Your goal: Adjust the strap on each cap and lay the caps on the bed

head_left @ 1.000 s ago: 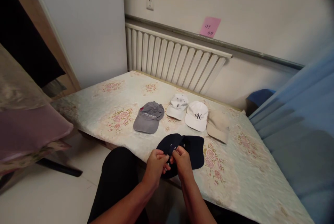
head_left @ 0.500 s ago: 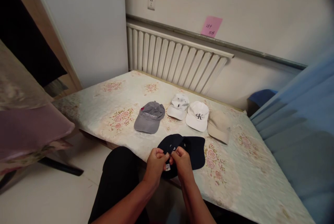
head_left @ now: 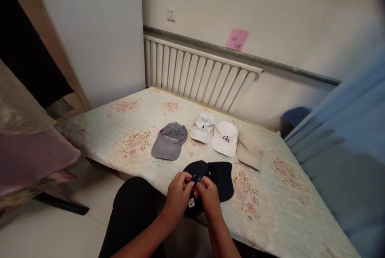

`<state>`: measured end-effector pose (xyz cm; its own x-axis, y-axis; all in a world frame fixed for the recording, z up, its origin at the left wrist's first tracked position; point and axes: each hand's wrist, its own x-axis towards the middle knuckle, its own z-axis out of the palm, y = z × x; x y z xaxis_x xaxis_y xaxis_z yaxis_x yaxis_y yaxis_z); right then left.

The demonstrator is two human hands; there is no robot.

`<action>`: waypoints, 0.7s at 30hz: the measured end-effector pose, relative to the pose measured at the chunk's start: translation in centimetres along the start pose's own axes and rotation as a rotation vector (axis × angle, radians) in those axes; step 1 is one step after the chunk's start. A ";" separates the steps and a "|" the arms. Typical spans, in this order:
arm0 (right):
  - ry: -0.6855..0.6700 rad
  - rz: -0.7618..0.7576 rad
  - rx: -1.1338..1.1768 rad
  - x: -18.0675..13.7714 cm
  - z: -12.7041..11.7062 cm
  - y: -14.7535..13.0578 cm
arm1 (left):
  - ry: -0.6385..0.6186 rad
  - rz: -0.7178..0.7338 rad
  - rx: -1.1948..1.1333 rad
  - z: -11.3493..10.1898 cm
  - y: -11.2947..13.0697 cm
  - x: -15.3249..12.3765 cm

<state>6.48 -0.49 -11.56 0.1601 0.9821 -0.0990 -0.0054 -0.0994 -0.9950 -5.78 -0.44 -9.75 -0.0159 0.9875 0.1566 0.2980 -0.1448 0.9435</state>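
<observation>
Fingers [head_left: 184,178] on navy cap [head_left: 221,173]; "CK" logo [head_left: 227,139]

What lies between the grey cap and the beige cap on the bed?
In the head view, two caps: a smaller white cap beside the grey cap, and a lettered white cap beside the beige cap.

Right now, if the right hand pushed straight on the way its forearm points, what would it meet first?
The dark cap, which the right hand is pinching together with the left hand. Past it, the line seems to run across the bed cover toward the small white cap, though depth is unclear.
</observation>
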 end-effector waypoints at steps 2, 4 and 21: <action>0.003 -0.003 -0.005 -0.1 0.1 -0.2 | 0.001 0.018 -0.002 0.4 0.1 0.6; 0.006 -0.001 -0.009 -0.2 0.1 -0.4 | 0.004 0.029 -0.006 0.8 0.0 0.8; 0.007 -0.020 0.029 -0.1 0.1 0.2 | -0.087 -0.173 -0.126 2.0 -0.3 1.0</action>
<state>6.37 -0.62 -11.73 0.1672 0.9827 -0.0795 -0.0307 -0.0755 -0.9967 -4.01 0.70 -10.49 0.0277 0.9991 -0.0313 0.1765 0.0260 0.9840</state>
